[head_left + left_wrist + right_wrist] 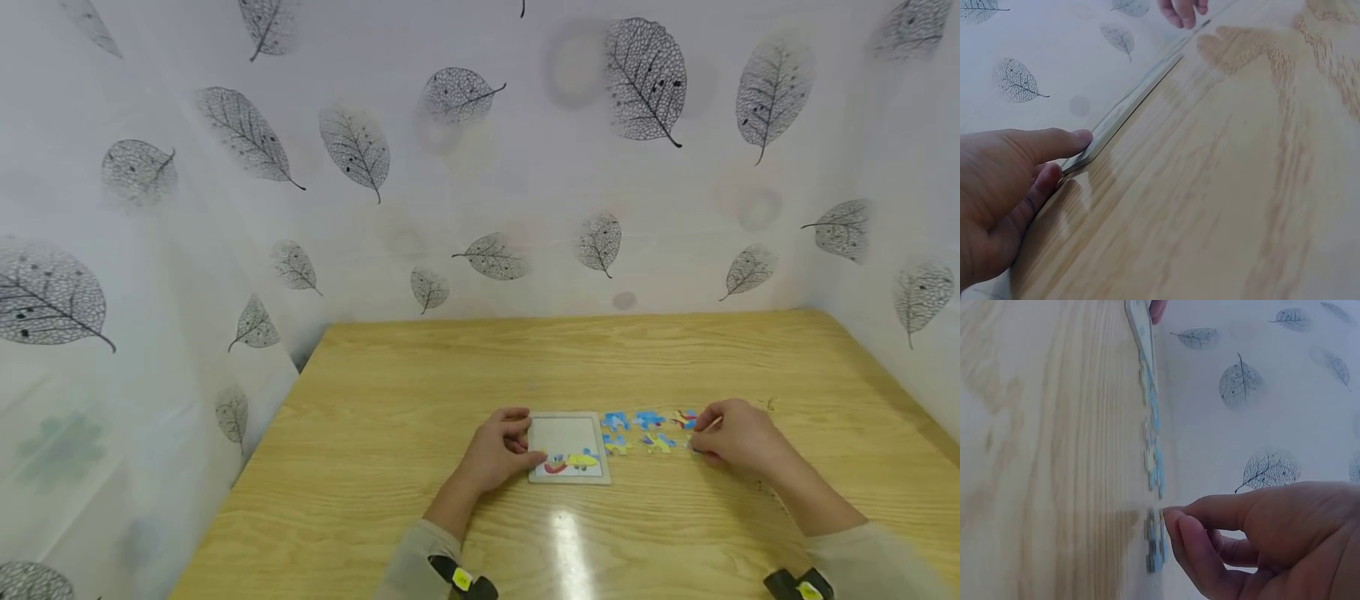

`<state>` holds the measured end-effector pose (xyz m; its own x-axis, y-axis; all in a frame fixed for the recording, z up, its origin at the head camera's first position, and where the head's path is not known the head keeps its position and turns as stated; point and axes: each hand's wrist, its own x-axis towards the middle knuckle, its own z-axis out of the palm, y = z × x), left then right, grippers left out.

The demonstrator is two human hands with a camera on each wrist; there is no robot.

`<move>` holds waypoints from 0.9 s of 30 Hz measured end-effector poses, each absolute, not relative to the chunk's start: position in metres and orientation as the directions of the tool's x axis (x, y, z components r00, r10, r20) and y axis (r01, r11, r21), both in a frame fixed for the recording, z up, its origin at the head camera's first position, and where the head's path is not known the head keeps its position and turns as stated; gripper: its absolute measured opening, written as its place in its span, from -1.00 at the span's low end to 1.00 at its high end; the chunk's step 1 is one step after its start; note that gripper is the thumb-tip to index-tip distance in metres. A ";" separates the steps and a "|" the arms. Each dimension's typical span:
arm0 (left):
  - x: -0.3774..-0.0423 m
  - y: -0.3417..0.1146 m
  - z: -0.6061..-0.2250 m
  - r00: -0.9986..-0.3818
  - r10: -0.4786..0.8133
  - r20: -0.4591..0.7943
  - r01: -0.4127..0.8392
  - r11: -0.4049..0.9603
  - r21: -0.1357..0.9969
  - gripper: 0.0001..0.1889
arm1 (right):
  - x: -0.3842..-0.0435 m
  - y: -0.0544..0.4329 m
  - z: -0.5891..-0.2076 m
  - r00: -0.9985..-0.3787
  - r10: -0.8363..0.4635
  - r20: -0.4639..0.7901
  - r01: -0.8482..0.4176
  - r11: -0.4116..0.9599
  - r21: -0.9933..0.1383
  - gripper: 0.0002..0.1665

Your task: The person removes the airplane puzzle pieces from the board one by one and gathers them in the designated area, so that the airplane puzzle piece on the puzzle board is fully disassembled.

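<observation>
In the head view a square jigsaw board (562,429) lies flat on the table, with a white frame and a pale inside. Its lower part holds joined pieces with a yellow and red picture. My left hand (498,450) grips the board's left edge, thumb on top and fingers at the side; the left wrist view shows this thumb (1063,144) on the frame. To the board's right, loose jigsaw pieces (649,419) lie in two rows. At their right end my right hand (738,433) pinches a jigsaw piece (694,445), mostly hidden by the fingertips.
The wooden table (420,367) reaches back to a pale curtain (525,192) printed with dark leaves, which also hangs at both sides. A bright light reflection (567,542) shows on the tabletop in front of the board. Each sleeve carries a black wrist strap (462,577).
</observation>
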<state>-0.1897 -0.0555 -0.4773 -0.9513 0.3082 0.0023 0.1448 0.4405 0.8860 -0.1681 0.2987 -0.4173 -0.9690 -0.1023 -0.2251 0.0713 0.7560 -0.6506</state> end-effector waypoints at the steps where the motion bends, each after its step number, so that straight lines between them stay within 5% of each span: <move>1: -0.190 -0.056 -0.477 -0.951 0.310 0.002 0.146 0.440 0.886 -0.35 | -0.168 0.293 -0.416 -0.970 -0.108 -0.219 0.066 0.748 -0.660 -0.77; 16: -0.190 -0.063 -0.473 -0.916 0.395 -0.063 0.123 0.428 0.895 -0.06 | -0.185 0.178 -0.425 -0.854 -0.488 -0.179 -0.054 0.427 -0.903 -0.51; 21: -0.190 -0.065 -0.471 -0.907 0.416 -0.064 0.140 0.441 0.886 -0.07 | -0.184 0.150 -0.425 -0.848 -0.489 -0.205 -0.089 0.512 -0.854 -0.50; 27: -0.188 -0.065 -0.470 -0.885 0.462 -0.050 0.175 0.430 0.886 -0.07 | -0.180 0.131 -0.424 -0.890 -0.409 -0.201 -0.158 0.690 -0.706 -0.71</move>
<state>-0.1882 -0.0651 -0.4700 -0.8855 0.4620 -0.0495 0.1749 0.4302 0.8856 -0.1799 0.1306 -0.4244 -0.8902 -0.4088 -0.2012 -0.1575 0.6904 -0.7061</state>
